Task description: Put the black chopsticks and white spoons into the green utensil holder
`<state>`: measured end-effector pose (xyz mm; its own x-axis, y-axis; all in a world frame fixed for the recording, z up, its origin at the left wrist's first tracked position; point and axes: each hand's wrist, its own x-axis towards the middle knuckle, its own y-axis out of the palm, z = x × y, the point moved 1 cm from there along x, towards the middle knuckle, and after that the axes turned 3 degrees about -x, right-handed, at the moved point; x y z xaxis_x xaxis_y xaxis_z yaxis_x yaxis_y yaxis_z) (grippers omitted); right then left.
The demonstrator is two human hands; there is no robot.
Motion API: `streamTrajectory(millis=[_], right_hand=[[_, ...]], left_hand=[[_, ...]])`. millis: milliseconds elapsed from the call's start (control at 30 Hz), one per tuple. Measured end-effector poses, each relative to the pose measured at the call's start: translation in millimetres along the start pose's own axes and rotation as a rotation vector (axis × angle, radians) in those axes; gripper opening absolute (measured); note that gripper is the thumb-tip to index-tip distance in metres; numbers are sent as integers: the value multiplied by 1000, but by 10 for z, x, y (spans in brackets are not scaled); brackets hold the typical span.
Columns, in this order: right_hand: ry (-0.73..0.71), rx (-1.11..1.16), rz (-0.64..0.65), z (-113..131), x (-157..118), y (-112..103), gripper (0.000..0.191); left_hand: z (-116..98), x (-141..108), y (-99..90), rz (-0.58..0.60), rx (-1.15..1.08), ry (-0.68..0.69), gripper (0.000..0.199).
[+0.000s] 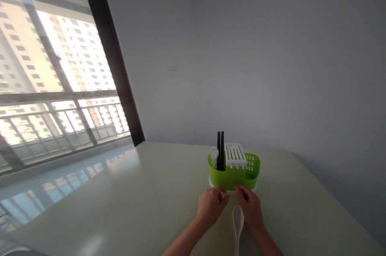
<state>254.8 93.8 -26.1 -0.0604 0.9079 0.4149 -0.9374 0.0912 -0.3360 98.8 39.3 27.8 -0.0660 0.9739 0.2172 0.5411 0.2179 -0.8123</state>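
A green utensil caddy (227, 177) with a white base (232, 192) stands on the table. Black chopsticks (221, 151) and a small white spoon (214, 154) are upright in its left compartment. A white slatted rack (235, 154) sits over its middle. My left hand (212, 204) is at the caddy's front, fingers loosely bent and thumb apart. My right hand (249, 207) is beside it, fingers half curled near the base's front edge; whether they touch it I cannot tell. Nothing shows in either hand. A white long-handled spoon (238, 219) lies between my forearms, its bowl toward the caddy.
The pale table (144, 191) spreads out on both sides of the caddy. Behind it rises a grey wall (241, 67) with a small switch plate (171, 65). At the left is a large window (60, 75) with a railing and tall buildings beyond.
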Motion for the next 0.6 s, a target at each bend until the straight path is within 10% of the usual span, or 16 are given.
streamTrajectory(millis=[267,600], right_hand=[[-43,-85,82,-21,-29,35,27],[-212,-154,164,271,-150,124,32]], left_hand=[[-24,-9,447,207,40,-37,20],[56,-63,-102,-228,-142,-2,19]])
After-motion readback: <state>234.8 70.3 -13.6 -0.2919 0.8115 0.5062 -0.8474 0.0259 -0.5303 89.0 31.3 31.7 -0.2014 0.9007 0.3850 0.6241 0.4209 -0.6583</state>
